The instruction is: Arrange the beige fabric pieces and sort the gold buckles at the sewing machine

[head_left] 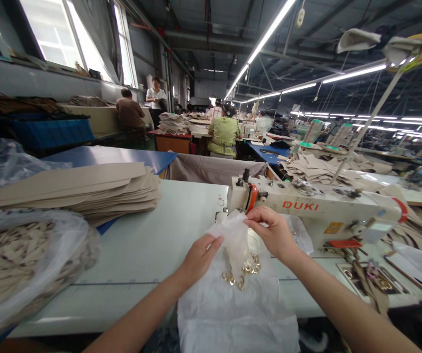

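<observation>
Between my two hands hangs a thin white translucent plastic bag [235, 240]. My left hand [201, 255] is closed on the bag's left side, thumb against fingers. Higher up, my right hand [270, 228] pinches its upper right corner. Several gold metal rings [242, 272] lie in a loose cluster at the bag's lower end; I cannot tell how many are still inside it. Beneath the rings a white sheet [238, 318] covers part of the table and drapes over its front edge. Just behind my hands stands the white sewing machine [314, 211].
On the left are a stack of beige fabric pieces [122, 191] and a clear plastic bag [49, 255] full of small beige pieces. The pale worktable [141, 255] has a ruler strip near its front. A thread stand pole [365, 122] rises at right. Other people work farther back.
</observation>
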### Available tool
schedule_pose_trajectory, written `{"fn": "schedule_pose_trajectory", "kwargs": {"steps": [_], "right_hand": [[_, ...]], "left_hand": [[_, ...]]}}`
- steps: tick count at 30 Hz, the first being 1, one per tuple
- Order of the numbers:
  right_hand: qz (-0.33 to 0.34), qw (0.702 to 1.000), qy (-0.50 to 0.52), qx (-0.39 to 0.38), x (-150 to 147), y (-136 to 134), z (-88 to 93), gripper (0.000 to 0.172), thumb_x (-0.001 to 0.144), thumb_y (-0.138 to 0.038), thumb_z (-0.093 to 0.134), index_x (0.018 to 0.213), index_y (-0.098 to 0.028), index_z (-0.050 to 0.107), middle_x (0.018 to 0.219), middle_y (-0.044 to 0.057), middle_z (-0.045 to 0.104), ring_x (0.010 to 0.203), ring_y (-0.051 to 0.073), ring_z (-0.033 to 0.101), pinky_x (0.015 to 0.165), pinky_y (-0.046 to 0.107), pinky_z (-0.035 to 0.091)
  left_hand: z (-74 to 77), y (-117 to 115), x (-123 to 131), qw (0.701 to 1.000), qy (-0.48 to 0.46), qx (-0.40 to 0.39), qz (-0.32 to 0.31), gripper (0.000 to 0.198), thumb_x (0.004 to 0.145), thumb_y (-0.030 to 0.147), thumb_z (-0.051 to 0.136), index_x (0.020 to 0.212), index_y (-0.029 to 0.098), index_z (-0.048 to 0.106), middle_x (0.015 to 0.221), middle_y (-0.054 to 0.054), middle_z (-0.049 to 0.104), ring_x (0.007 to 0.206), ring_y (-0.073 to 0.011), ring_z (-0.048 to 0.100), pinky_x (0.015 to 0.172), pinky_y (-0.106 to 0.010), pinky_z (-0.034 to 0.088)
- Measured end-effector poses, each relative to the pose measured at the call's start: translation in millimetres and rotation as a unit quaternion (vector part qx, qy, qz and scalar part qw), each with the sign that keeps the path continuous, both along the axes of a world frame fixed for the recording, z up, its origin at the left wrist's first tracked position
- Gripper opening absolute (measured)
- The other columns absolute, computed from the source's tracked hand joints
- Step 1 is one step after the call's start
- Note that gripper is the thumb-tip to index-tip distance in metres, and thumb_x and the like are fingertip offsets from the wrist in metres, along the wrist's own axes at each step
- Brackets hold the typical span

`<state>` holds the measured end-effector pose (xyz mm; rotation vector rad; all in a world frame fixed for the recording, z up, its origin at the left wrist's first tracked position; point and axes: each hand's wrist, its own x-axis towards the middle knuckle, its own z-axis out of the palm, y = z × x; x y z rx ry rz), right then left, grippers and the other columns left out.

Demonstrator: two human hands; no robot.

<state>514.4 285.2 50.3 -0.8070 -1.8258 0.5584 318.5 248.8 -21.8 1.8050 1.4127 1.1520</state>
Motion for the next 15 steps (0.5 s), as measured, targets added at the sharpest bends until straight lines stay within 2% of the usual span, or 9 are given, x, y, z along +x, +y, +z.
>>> {"fn": "schedule_pose_trajectory", "kwargs": {"steps": [5, 10, 13, 15], "right_hand": [[-0.057, 0.998, -0.022, 0.029, 12.8, -5.9, -1.5, 0.009, 0.080, -0.023, 0.063, 0.072, -0.022, 0.067, 0.071, 0.001, 0.064, 0.065, 0.015, 0.056, 0.059, 0.026, 0.044], [-0.123, 0.992, -0.003, 0.037, 35.2, -15.4, -11.4, 0.010, 0.083, -0.026, 0.062, 0.075, -0.022, 0.067, 0.069, 0.000, 0.061, 0.064, 0.014, 0.053, 0.060, 0.027, 0.043], [-0.135, 0.990, 0.024, 0.019, 44.0, -19.2, -18.3, 0.011, 0.083, -0.027, 0.062, 0.075, -0.022, 0.067, 0.069, 0.000, 0.060, 0.064, 0.014, 0.052, 0.060, 0.027, 0.042], [-0.140, 0.989, 0.046, 0.003, 46.6, -20.8, -20.7, 0.012, 0.083, -0.029, 0.062, 0.075, -0.021, 0.066, 0.069, 0.000, 0.059, 0.065, 0.014, 0.052, 0.060, 0.027, 0.043]], "left_hand": [[15.4, 3.1, 0.2, 0.999, 0.006, 0.033, -0.001, 0.037, 0.088, 0.042, 0.041, 0.063, 0.018, 0.054, 0.068, -0.001, 0.055, 0.070, -0.0174, 0.053, 0.071, -0.029, 0.043], [37.0, 3.9, 4.8, 0.997, 0.019, 0.048, -0.064, 0.036, 0.089, 0.041, 0.041, 0.063, 0.018, 0.052, 0.075, -0.002, 0.057, 0.077, -0.0174, 0.055, 0.074, -0.027, 0.043], [46.8, 5.3, 10.3, 0.994, 0.018, 0.041, -0.096, 0.035, 0.090, 0.039, 0.040, 0.068, 0.018, 0.057, 0.080, -0.003, 0.061, 0.081, -0.0185, 0.057, 0.077, -0.027, 0.043], [52.0, 6.1, 13.9, 0.994, 0.019, 0.045, -0.096, 0.034, 0.090, 0.039, 0.041, 0.068, 0.018, 0.058, 0.081, -0.003, 0.062, 0.080, -0.0186, 0.057, 0.077, -0.027, 0.043]]}}
